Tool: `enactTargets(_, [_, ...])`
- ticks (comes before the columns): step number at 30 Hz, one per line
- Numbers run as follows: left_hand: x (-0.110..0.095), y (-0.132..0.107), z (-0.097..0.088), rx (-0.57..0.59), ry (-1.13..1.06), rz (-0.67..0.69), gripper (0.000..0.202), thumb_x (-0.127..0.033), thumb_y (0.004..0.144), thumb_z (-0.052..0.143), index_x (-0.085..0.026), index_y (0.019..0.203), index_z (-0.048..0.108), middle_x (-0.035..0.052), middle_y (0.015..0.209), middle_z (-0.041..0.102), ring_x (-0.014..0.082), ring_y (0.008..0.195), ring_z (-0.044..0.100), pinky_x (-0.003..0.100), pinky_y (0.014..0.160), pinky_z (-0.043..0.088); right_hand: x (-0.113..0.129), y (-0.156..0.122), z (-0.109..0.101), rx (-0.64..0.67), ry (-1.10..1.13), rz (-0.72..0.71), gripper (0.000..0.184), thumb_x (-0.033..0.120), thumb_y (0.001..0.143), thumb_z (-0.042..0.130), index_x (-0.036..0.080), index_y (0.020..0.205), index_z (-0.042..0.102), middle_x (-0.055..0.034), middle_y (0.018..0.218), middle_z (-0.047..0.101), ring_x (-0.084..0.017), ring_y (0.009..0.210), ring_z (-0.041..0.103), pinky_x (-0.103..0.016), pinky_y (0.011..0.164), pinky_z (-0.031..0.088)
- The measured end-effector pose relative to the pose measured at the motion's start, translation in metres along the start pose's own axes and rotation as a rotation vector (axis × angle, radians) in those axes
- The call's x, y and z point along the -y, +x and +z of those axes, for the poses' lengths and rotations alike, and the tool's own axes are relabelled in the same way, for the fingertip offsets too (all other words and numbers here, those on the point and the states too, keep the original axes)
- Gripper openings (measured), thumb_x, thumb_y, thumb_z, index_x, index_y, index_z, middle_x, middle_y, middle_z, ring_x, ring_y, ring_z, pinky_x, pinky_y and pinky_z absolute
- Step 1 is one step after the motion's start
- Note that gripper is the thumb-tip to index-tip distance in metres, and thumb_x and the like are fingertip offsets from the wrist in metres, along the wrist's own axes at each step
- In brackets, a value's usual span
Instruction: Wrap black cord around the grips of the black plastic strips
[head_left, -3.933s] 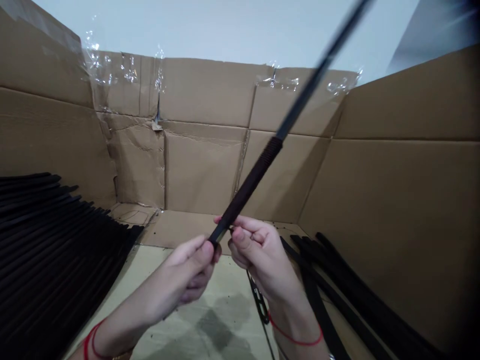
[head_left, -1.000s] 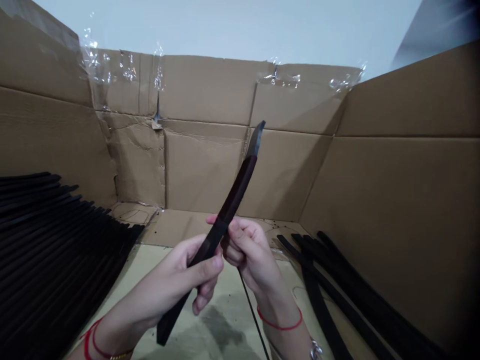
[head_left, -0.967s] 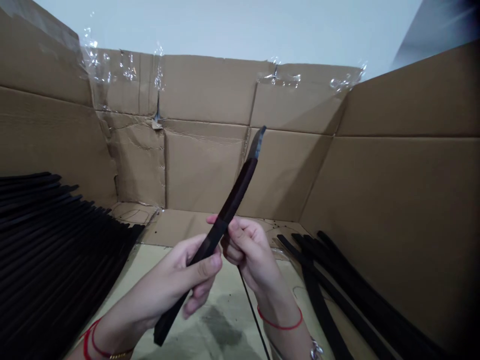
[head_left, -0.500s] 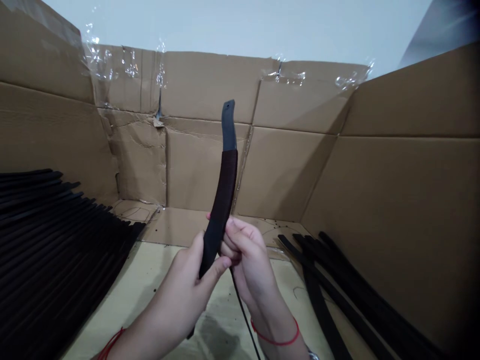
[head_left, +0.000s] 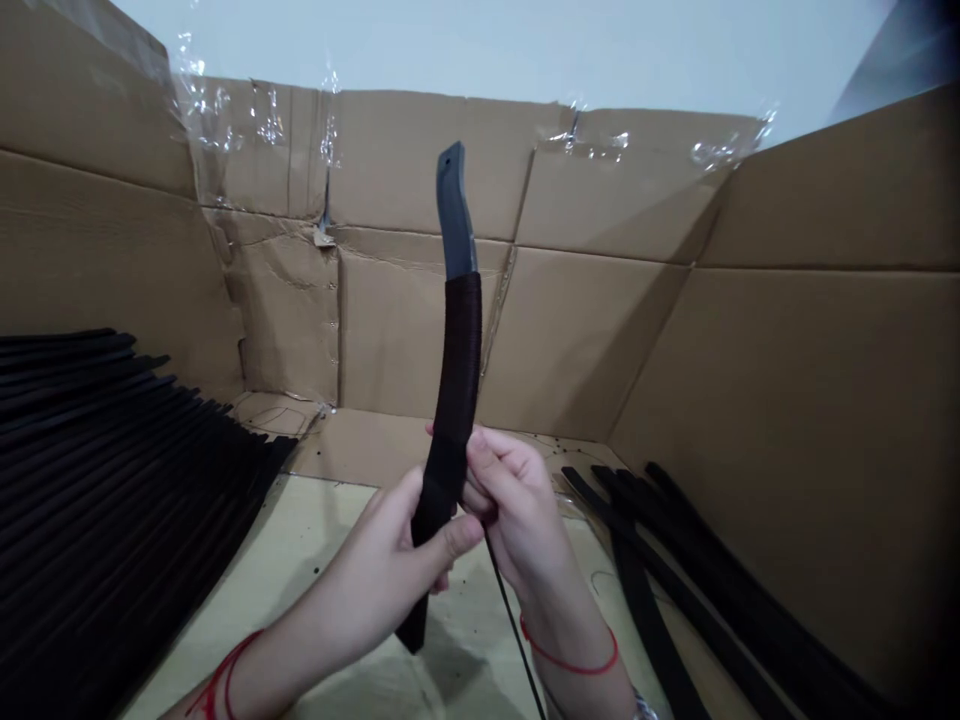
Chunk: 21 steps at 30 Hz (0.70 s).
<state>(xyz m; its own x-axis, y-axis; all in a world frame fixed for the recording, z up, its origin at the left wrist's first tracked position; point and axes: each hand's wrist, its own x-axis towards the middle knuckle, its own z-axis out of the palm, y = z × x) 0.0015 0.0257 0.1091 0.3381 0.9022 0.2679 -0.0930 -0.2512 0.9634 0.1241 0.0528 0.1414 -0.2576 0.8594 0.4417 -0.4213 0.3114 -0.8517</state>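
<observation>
A curved flat black strip stands nearly upright in the middle, with a small hole near its top end. Dark brown cord is wound tightly round its middle as a wrapping. My left hand is closed round the strip's lower part, its thumb lying across the front. At the lower end of the winding, my right hand pinches with thumb and fingers at the strip's right edge. From under those fingers a loose length of dark cord runs down out of view. The exact pinch point is partly hidden.
Many similar black strips lie closely stacked on the left. Several more lie loosely on the right. Taped cardboard walls surround the pale work surface, where dark specks and bits of thread lie.
The strip has risen slightly and turned more upright, showing more of its lower end. Both hands have shifted a little to the right with it, keeping their hold.
</observation>
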Motion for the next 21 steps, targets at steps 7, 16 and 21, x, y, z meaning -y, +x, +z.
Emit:
enactTargets(7, [-0.019,-0.008,-0.02,0.287,-0.427,-0.191,0.041,-0.046,0.086,0.066,-0.018,0.079,0.036,-0.0114,0.046,0.027,0.0015,0.034,0.017,0.01,0.032,0.016,0.003,-0.002,0.0,0.041,-0.147,0.054,0.037,0.048,0.081,0.07,0.012,0.089,0.069,0.0098,0.048,0.025,-0.004,0.043,0.014,-0.022,0.042,0.009])
enactTargets(16, [-0.015,0.0,-0.02,0.069,-0.211,-0.03,0.04,-0.055,0.098,0.048,-0.015,0.104,0.046,-0.0034,0.056,0.052,0.0076,0.042,0.048,0.012,0.041,0.041,0.006,0.0,0.002,0.013,-0.113,0.074,0.031,0.044,0.084,0.068,0.013,0.087,0.066,0.0102,0.049,0.024,-0.005,0.043,0.014,-0.022,0.042,0.012])
enactTargets(21, [-0.007,0.009,-0.03,0.377,-0.498,-0.057,0.039,-0.051,0.099,0.051,-0.016,0.115,0.043,-0.0011,0.062,0.054,0.0092,0.05,0.055,0.016,0.047,0.05,0.014,-0.004,-0.001,-0.028,-0.231,0.013,0.032,0.044,0.082,0.07,0.011,0.081,0.07,0.0084,0.049,0.025,-0.005,0.044,0.017,-0.023,0.041,0.009])
